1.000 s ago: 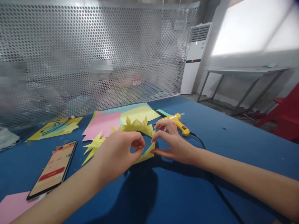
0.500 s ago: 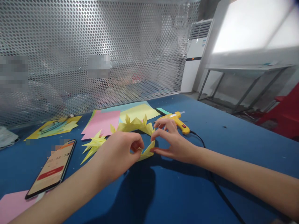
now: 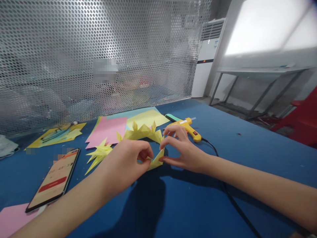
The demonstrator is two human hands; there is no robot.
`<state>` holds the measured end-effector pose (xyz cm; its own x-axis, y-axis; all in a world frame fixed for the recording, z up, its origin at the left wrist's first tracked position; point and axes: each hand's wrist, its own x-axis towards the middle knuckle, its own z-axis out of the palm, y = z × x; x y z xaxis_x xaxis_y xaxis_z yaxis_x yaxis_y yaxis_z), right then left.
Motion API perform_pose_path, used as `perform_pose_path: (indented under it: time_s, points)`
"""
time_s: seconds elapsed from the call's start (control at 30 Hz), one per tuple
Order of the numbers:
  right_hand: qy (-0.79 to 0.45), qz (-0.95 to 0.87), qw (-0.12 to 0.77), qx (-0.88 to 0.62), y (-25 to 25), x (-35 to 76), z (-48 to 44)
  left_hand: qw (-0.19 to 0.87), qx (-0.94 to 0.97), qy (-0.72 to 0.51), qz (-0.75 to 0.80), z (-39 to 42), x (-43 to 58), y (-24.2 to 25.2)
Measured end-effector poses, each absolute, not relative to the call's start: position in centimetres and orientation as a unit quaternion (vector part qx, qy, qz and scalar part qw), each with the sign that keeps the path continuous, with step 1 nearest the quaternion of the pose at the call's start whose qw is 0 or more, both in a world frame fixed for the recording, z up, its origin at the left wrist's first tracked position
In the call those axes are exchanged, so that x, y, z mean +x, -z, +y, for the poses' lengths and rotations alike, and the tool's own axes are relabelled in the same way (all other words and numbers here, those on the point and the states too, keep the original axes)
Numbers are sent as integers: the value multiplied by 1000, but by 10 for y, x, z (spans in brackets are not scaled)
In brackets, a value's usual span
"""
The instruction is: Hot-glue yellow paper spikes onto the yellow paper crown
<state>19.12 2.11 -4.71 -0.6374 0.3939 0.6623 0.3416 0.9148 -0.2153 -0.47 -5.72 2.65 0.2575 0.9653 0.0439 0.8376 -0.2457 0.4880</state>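
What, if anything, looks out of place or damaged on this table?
Nothing looks clearly spilled or damaged. One slightly odd thing: the black cord of the glue gun runs beneath the right forearm, where it might snag.

Left hand [image 3: 127, 158] covering slightly more near edge of yellow paper ring [image 3: 141, 133]

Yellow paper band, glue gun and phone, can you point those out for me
Yellow paper band [image 3: 140, 135]: head view, on its far side, below the points.
Glue gun [image 3: 190, 129]: head view, on the upper handle.
Phone [image 3: 53, 182]: head view, middle of the screen.
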Motion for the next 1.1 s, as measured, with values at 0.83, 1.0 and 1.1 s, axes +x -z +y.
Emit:
perform_pose_path:
  time_s: [0.83, 1.0, 1.1]
  points:
    - [5, -904, 377, -202, 49, 192, 20, 221, 764, -182, 579, -59, -6, -33]
    - [-3, -906, 370, -207, 48, 192, 19, 222, 765, -175, 578, -58, -4, -35]
    - [-12, -909, 360, -211, 48, 192, 19, 217, 764, -173, 582, -56, -4, -38]
